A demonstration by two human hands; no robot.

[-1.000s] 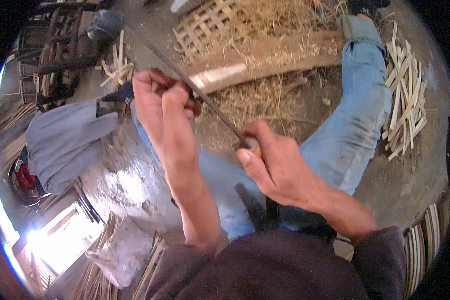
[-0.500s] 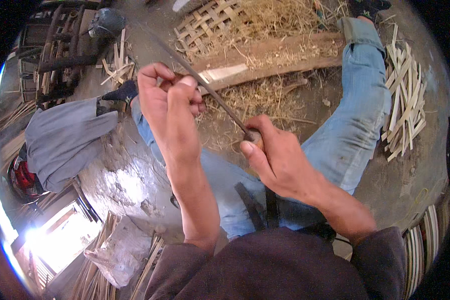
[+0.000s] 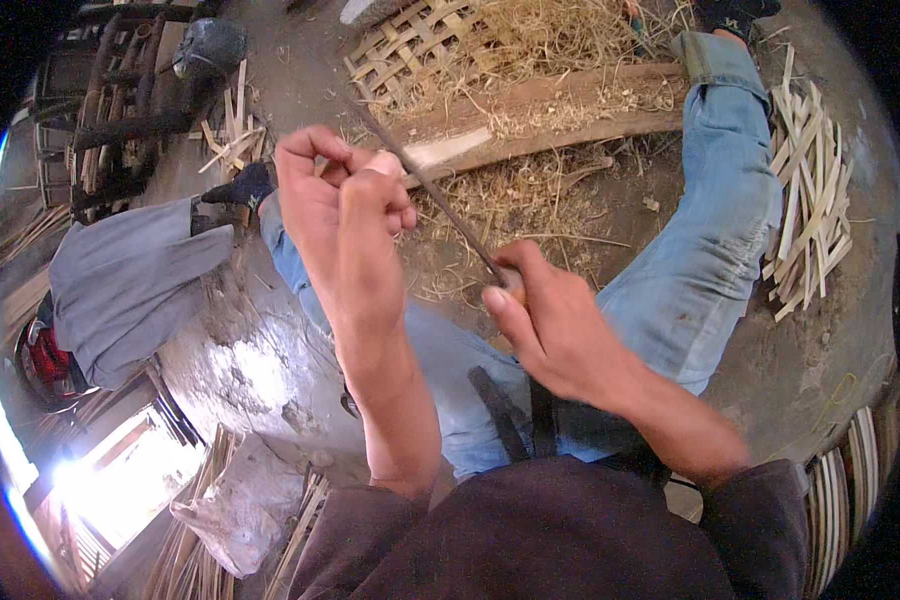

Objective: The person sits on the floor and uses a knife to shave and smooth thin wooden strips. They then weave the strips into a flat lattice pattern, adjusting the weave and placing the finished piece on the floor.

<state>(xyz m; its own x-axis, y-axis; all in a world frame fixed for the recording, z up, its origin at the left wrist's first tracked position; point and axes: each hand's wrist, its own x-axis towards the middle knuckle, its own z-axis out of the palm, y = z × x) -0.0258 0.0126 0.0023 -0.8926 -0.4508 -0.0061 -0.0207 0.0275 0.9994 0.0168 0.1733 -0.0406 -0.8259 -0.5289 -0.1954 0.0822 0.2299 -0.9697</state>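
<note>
Broadly, well into the splitting work, judging by the output lying around. Bare earthen floor (image 3: 250,360) across the whole frame, with jeans-clad legs (image 3: 710,230) stretched toward the upper right and upper left. Grey cloth (image 3: 130,280) heaped at left, well apart from the hands. Rough wooden plank (image 3: 570,125) lying across the top centre, a woven bamboo lattice (image 3: 410,45) just beyond it, apparently finished or nearly so. Pile of cut bamboo slats (image 3: 810,190) at the right edge, loose and uneven, beside the outstretched leg. Straw-like shavings (image 3: 540,200) strewn between the legs under the hands, a sign of much paring already done. More to do, probably, with a bundle of long strips (image 3: 190,550) lying unused at lower left.

Centre frame: left hand (image 3: 340,200) raised, grip closed to a tight pinch, fingers curled; impossible to tell what thin piece sits inside. Right hand (image 3: 550,325) lower, grip wrapped fully round the handle end of a long narrow blade (image 3: 430,185) slanting up-left, its far part crossing just beside the left knuckles.

Open room above the lap and toward the plank; tighter at right near the slats. Sharp edge close to the left fingers, worth minding.
</note>
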